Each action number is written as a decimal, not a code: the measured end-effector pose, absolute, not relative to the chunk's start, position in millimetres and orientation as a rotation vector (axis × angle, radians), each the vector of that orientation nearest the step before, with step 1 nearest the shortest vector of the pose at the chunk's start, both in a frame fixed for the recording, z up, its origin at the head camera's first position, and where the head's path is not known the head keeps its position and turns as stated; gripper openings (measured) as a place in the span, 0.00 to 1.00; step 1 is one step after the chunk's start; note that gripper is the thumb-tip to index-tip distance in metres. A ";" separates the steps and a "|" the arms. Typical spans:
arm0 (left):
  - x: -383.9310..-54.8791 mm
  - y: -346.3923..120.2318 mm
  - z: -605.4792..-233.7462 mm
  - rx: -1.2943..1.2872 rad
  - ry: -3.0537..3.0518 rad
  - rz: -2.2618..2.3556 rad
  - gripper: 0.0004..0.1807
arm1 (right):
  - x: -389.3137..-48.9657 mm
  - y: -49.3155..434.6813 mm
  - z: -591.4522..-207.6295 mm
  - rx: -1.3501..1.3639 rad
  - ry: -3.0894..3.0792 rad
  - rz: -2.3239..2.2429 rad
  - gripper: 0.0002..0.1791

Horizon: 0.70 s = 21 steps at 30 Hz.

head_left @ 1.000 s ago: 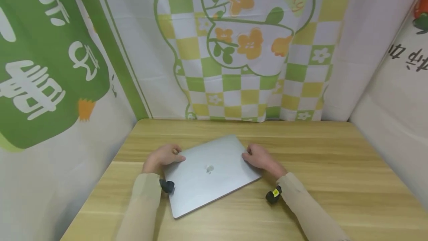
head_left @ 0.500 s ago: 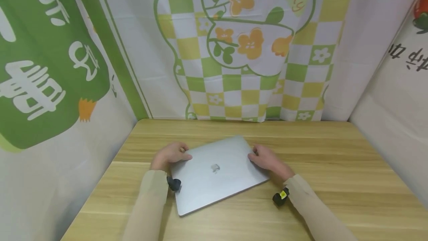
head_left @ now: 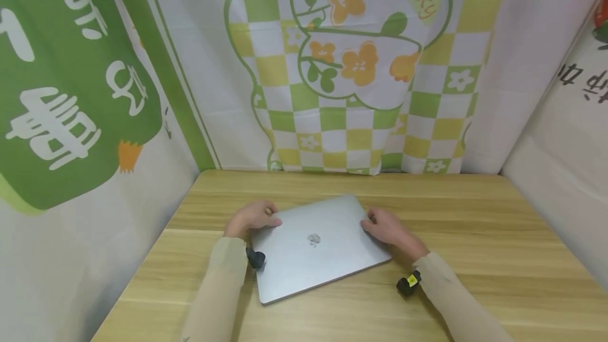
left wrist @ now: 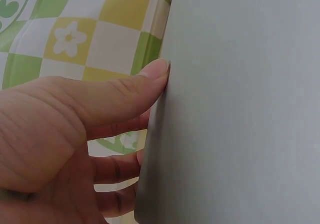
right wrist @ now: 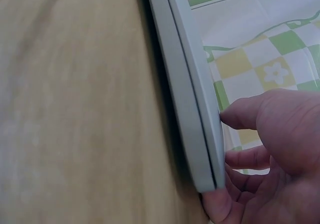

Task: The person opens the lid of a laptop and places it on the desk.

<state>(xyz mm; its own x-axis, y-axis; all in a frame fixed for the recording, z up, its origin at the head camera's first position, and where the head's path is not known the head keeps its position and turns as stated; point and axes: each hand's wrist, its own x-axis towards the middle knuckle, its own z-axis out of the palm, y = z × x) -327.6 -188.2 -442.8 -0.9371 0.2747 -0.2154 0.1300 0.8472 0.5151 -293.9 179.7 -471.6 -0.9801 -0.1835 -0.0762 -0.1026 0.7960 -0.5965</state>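
A closed silver laptop [head_left: 328, 257] with an apple logo on its lid sits at a slant over the table. At its far left corner my left hand [head_left: 256, 216] grips the edge, thumb on the lid side. In the left wrist view the other fingers reach behind the laptop's edge [left wrist: 235, 108]. My right hand [head_left: 386, 227] holds the right edge. The right wrist view has its thumb on the lid and a fingertip [right wrist: 217, 204] under the corner of the laptop [right wrist: 192, 98], where a thin seam runs between lid and base.
The wooden table [head_left: 475, 236] extends around the laptop on all sides. A green-and-yellow checked cloth [head_left: 342, 120] hangs at its back edge, with printed cloths [head_left: 62, 94] on either side. A small black wrist camera [head_left: 256, 258] overlaps the laptop's left side in the head view.
Both hands have moved to the right together with the laptop, their grip on it unchanged. The head view has also shifted slightly.
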 end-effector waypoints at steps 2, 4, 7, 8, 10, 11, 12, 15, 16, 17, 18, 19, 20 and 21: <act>-329.0 -186.5 -443.1 0.304 2.742 0.736 0.24 | -293.0 180.9 -472.0 -0.229 2.865 -0.939 0.17; -330.1 -184.9 -443.0 0.306 2.735 0.739 0.24 | -291.7 182.4 -472.0 -0.236 2.871 -0.945 0.17; -331.3 -181.5 -443.0 0.327 2.739 0.722 0.24 | -289.2 185.2 -471.7 -0.235 2.872 -0.945 0.17; -331.6 -179.9 -443.0 0.332 2.738 0.719 0.24 | -288.4 186.6 -471.7 -0.234 2.873 -0.945 0.17; -331.9 -176.3 -442.4 0.335 2.737 0.720 0.24 | -287.1 189.6 -472.1 -0.240 2.876 -0.943 0.17; -332.0 -174.8 -442.3 0.334 2.735 0.725 0.24 | -286.7 190.8 -472.5 -0.240 2.882 -0.938 0.17; -332.2 -173.4 -442.1 0.332 2.734 0.729 0.25 | -286.4 191.8 -473.0 -0.239 2.882 -0.940 0.17; -333.2 -170.0 -442.1 0.314 2.734 0.730 0.25 | -286.3 195.3 -474.2 -0.254 2.890 -0.937 0.18; -333.7 -169.1 -442.4 0.311 2.736 0.726 0.25 | -286.3 196.1 -474.2 -0.242 2.886 -0.943 0.18; -334.1 -168.4 -442.5 0.298 2.734 0.728 0.24 | -286.0 196.9 -474.3 -0.238 2.884 -0.944 0.17; -334.8 -167.6 -442.9 0.296 2.735 0.724 0.24 | -285.9 197.8 -474.1 -0.232 2.881 -0.947 0.17; -335.4 -166.9 -443.0 0.293 2.733 0.725 0.24 | -285.7 198.7 -474.1 -0.225 2.878 -0.946 0.17; -335.8 -166.1 -443.2 0.287 2.731 0.728 0.24 | -285.2 199.4 -473.8 -0.217 2.874 -0.946 0.17; -336.4 -165.2 -443.2 0.288 2.729 0.732 0.24 | -284.8 199.9 -473.7 -0.200 2.867 -0.949 0.17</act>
